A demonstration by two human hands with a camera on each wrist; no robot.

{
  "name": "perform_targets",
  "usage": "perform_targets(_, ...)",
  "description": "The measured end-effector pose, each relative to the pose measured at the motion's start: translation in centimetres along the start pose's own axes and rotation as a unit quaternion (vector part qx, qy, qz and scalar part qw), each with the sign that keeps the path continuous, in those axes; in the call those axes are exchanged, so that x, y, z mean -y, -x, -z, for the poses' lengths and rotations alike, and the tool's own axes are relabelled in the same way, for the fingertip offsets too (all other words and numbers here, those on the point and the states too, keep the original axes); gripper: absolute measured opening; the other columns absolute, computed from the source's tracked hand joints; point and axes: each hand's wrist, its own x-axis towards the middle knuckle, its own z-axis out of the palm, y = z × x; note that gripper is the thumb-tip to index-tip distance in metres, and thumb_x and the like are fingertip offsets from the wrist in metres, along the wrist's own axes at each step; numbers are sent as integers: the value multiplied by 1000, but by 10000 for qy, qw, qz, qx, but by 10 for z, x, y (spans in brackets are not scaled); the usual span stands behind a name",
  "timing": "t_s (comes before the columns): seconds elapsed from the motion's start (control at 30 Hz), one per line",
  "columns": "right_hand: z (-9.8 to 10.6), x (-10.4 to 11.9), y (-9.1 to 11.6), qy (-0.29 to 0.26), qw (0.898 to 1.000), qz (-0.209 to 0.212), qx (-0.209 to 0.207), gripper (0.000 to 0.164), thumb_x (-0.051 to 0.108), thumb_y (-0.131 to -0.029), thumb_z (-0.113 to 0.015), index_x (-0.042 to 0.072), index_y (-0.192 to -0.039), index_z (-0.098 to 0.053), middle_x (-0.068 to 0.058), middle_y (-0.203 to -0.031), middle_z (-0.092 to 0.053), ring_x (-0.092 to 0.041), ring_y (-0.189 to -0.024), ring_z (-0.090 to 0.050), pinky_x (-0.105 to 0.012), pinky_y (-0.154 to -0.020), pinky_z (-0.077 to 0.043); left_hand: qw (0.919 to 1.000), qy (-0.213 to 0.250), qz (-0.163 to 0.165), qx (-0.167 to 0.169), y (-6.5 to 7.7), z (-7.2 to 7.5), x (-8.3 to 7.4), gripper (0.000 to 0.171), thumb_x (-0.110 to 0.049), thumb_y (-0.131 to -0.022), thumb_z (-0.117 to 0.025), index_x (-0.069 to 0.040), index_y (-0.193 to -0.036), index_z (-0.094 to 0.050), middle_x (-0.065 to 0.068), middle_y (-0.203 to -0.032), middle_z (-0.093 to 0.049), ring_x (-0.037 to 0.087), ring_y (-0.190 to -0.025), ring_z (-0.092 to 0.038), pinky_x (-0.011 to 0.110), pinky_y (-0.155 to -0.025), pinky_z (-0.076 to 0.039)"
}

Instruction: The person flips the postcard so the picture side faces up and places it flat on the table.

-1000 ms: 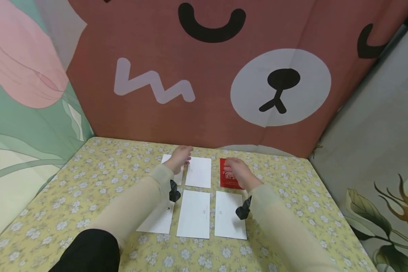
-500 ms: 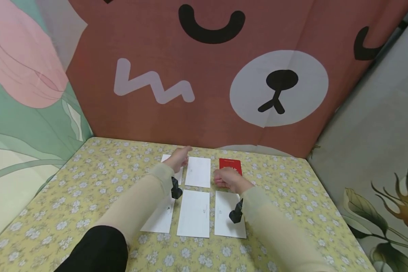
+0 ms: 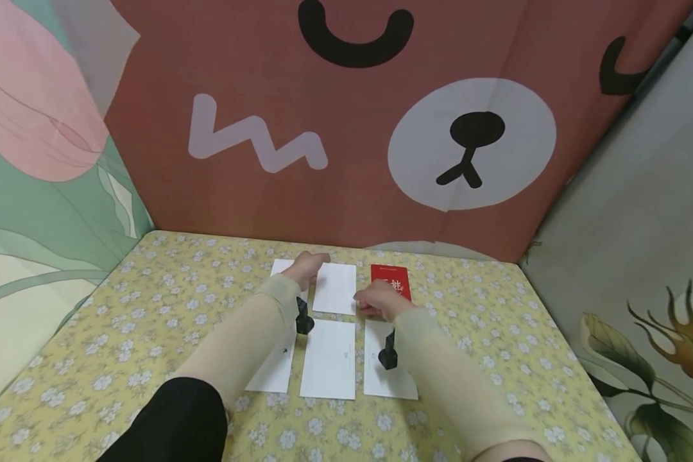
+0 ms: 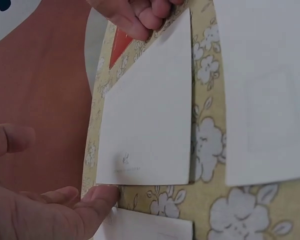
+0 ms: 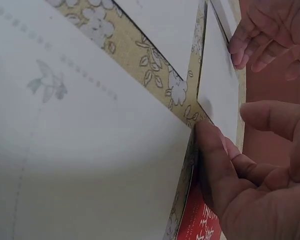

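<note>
A white card point(image 3: 335, 289) with a small faint print lies flat in the back row, in the middle. My left hand point(image 3: 305, 268) is at its left edge; in the left wrist view a fingertip point(image 4: 102, 195) lies right at the card's edge, and the other fingers are loosely bent. Across from it, my right hand point(image 3: 383, 300) is at the card's right edge, fingers loosely curved, thumb apart from them in the right wrist view. Under and behind the right hand, partly hidden, lies a red card point(image 3: 397, 276) with white lettering. Neither hand has its fingers curled round anything.
Another white card point(image 3: 281, 265) lies back left, mostly covered by the left hand. Three white cards form the front row: left point(image 3: 274, 372), middle point(image 3: 329, 359) and right point(image 3: 389, 385). The flowered tablecloth point(image 3: 179, 289) runs back to a brown bear-patterned curtain point(image 3: 254, 205).
My right hand has moved left and slightly nearer, off the red card to the back middle white card's right edge. My left hand has shifted slightly right. The cards lie as before.
</note>
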Motion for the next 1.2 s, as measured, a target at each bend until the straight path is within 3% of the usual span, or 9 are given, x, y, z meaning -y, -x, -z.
perform_targets(0.13,3,6,-3,496,9986,-91,-181,31,18,-96,-73,5,-70,-61,-6,-68,-58,-21,-67,-61,-29,-71,-52,9998,-166,-13,-66,-4,-3,-3,76,-22,-104,-54,4,-162,-12,22,-165,-21,39,-148,-30,44,-117,-34)
perform_targets(0.27,3,14,-4,851,9957,-171,-332,24,24,-91,-80,3,-86,-69,-7,-74,-62,-20,-66,-61,-27,-67,-50,9992,-379,-52,-115,-9,-5,-8,74,-20,-103,-54,4,-161,-16,23,-164,-25,41,-147,-31,45,-117,-35)
perform_targets(0.4,-2,24,-1,1367,9898,0,-393,37,28,-85,-86,-1,-101,-70,-6,-70,-57,-18,-59,-53,-28,-58,-45,9971,-739,-32,-185,-10,-8,-14,74,-22,-103,-54,2,-162,-16,24,-163,-27,44,-146,-34,51,-117,-34)
perform_targets(0.6,-10,31,7,1944,9765,412,-838,48,26,-80,-89,-1,-114,-67,-9,-82,-62,-24,-72,-55,-34,-63,-49,9963,-809,-16,-302,-10,-14,-20,75,-26,-104,-54,0,-163,-15,25,-161,-28,44,-144,-36,54,-116,-34)
perform_targets(0.73,-14,27,6,1885,9768,293,-973,53,23,-78,-92,0,-118,-67,-10,-92,-65,-27,-83,-59,-38,-75,-54,9953,-912,-13,-322,-12,-15,-15,70,-23,-105,-53,2,-161,-20,26,-157,-34,42,-143,-38,52,-116,-35)
perform_targets(0.83,-18,21,3,1894,9771,236,-945,51,22,-77,-92,-1,-116,-68,-10,-91,-65,-26,-84,-59,-39,-77,-56,9916,-1193,-194,-456,-14,-14,-7,58,-17,-105,-51,6,-155,-33,26,-150,-43,39,-132,-47,48,-109,-43)
perform_targets(1.0,-26,13,2,1974,9745,466,-956,30,17,-79,-89,0,-94,-70,-8,-82,-63,-23,-76,-56,-35,-69,-53,9823,-1574,-713,-723,-18,-7,7,49,-7,-104,-47,4,-151,-46,24,-152,-45,37,-131,-50,45,-100,-48)
perform_targets(1.1,-30,7,4,1571,9800,679,-1017,21,9,-82,-84,0,-90,-67,-8,-84,-61,-22,-76,-52,-34,-66,-50,9772,-1780,-824,-817,-20,0,13,50,-4,-102,-45,0,-152,-47,21,-154,-45,38,-135,-48,45,-95,-49)
perform_targets(1.2,-32,0,4,917,9870,743,-1092,20,4,-85,-78,-1,-100,-66,-10,-95,-62,-23,-81,-53,-36,-69,-51,9731,-1975,-826,-854,-22,6,17,52,-2,-101,-42,-3,-153,-48,21,-154,-46,39,-135,-47,46,-94,-48)
